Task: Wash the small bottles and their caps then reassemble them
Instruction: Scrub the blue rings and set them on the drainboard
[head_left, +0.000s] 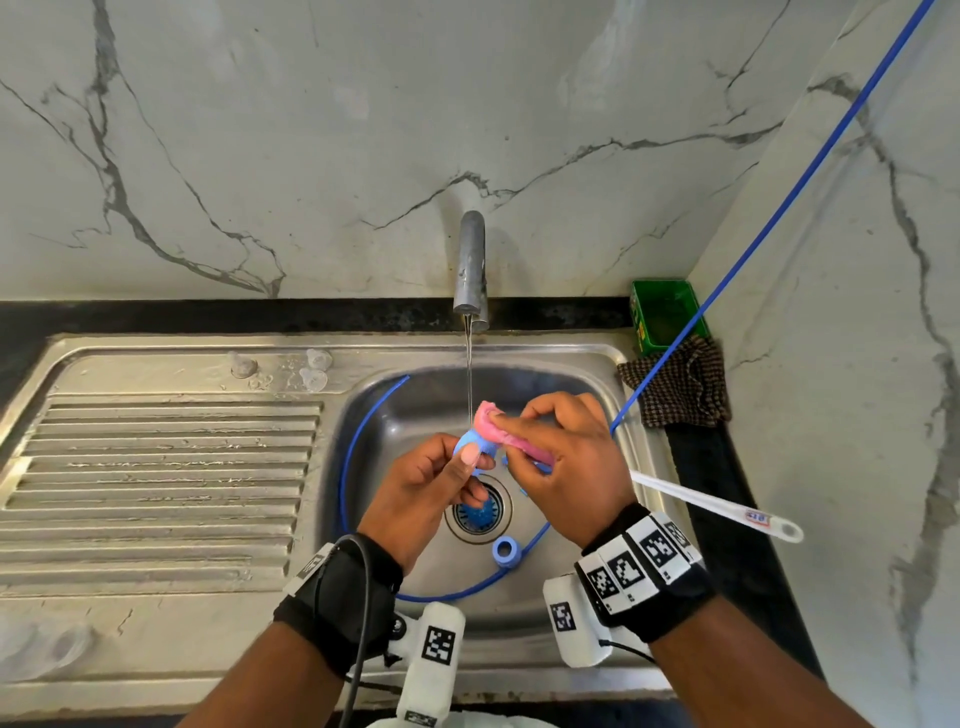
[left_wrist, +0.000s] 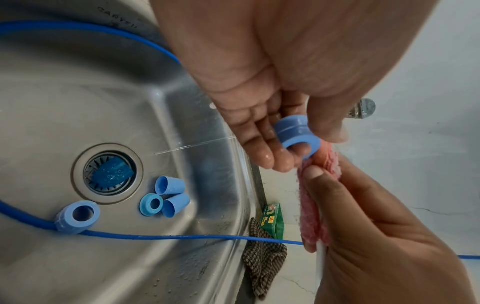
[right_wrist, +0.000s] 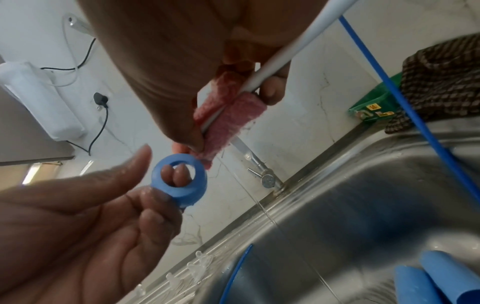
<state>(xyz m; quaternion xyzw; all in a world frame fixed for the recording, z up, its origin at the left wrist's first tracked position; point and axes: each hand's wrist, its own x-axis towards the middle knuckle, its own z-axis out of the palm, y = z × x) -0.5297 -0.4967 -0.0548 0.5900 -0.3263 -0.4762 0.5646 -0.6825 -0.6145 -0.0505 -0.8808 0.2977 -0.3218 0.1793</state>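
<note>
Between left-hand fingers (left_wrist: 262, 148): blue cap ring (left_wrist: 296, 133).

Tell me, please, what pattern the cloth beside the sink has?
The folded cloth at the steel sink's right rim has a dark brown-and-cream check, clearest in the head view.
</note>
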